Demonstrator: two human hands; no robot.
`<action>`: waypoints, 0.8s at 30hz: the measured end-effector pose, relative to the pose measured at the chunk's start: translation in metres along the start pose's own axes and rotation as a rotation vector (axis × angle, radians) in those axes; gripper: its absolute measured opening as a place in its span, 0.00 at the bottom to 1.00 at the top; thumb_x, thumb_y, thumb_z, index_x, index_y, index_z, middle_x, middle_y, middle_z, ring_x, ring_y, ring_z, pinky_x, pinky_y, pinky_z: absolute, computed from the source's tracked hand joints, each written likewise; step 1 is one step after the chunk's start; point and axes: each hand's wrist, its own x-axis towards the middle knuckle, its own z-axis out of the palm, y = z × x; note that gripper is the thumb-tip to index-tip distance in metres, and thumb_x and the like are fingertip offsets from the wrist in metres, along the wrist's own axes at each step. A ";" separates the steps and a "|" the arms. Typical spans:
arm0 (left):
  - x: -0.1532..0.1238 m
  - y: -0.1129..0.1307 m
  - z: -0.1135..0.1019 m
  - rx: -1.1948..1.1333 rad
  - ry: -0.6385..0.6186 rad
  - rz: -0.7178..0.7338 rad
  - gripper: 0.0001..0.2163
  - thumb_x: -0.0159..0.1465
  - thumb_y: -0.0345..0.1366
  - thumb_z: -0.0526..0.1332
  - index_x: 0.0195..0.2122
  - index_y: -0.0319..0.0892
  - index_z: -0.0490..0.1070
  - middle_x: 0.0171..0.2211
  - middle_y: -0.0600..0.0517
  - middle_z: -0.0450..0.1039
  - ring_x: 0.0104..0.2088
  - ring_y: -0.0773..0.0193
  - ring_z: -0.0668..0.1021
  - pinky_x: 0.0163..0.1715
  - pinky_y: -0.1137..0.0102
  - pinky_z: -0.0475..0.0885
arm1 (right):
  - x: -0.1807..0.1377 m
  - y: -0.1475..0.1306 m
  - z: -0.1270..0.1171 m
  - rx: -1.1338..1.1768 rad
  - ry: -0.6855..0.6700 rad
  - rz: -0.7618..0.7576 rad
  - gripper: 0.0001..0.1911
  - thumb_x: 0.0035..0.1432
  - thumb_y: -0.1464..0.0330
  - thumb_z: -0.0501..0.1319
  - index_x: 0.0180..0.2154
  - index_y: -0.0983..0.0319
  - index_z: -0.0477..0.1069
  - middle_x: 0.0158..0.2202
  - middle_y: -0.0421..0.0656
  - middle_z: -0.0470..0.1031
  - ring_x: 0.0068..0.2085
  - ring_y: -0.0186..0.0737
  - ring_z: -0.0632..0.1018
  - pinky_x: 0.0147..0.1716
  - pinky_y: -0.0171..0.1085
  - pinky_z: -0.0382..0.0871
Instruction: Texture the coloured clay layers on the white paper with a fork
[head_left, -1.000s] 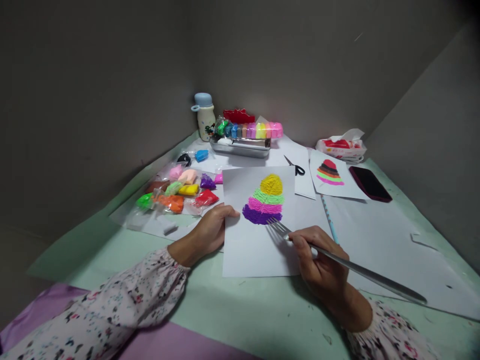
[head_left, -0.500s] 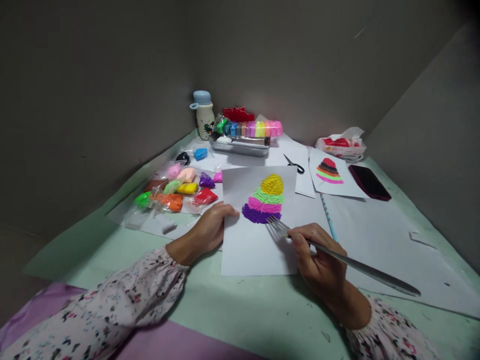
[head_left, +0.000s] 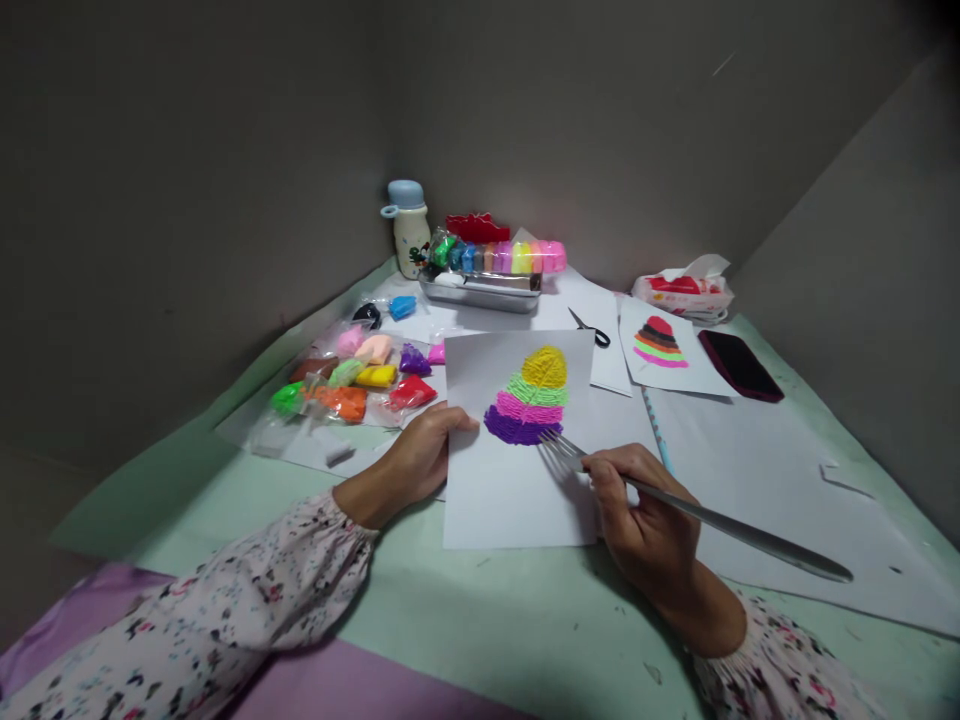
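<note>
My left hand (head_left: 424,452) grips the left edge of a white sheet of paper (head_left: 502,510), thumb on top and the other fingers hidden beneath. On the sheet is a layered clay shape (head_left: 530,398) in yellow, light green, pink and purple, its surface scored with fine lines. My right hand (head_left: 646,515) is closed around a metal fork (head_left: 735,530) near its neck, the handle pointing to the lower right. The tines are at the right end of the purple band; they appear to touch it.
Bagged coloured clay (head_left: 345,375) lies at left. Behind are a bottle (head_left: 410,230), a metal tray (head_left: 480,295) with a clay pack (head_left: 517,257), and scissors (head_left: 591,328). At right are a second clay picture (head_left: 660,342), a phone (head_left: 740,365), a tissue pack (head_left: 682,290) and a dotted pencil (head_left: 656,430).
My right hand and the fork have shifted slightly right, the tines moving toward the right end of the purple band. My left hand keeps its hold on the paper.
</note>
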 end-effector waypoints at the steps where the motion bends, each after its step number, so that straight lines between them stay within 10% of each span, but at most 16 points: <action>1: 0.000 0.000 0.000 -0.001 0.003 0.001 0.08 0.46 0.24 0.60 0.26 0.39 0.64 0.21 0.54 0.69 0.23 0.65 0.75 0.26 0.69 0.71 | 0.000 0.000 0.000 0.000 0.004 0.002 0.07 0.59 0.76 0.57 0.30 0.62 0.71 0.27 0.41 0.73 0.30 0.35 0.74 0.31 0.36 0.67; 24: -0.002 0.001 0.001 0.016 -0.007 -0.002 0.06 0.47 0.24 0.59 0.26 0.39 0.66 0.22 0.53 0.70 0.24 0.64 0.75 0.28 0.67 0.71 | -0.001 0.002 -0.002 0.022 -0.001 -0.024 0.07 0.59 0.77 0.57 0.32 0.61 0.71 0.27 0.42 0.74 0.30 0.36 0.75 0.31 0.37 0.68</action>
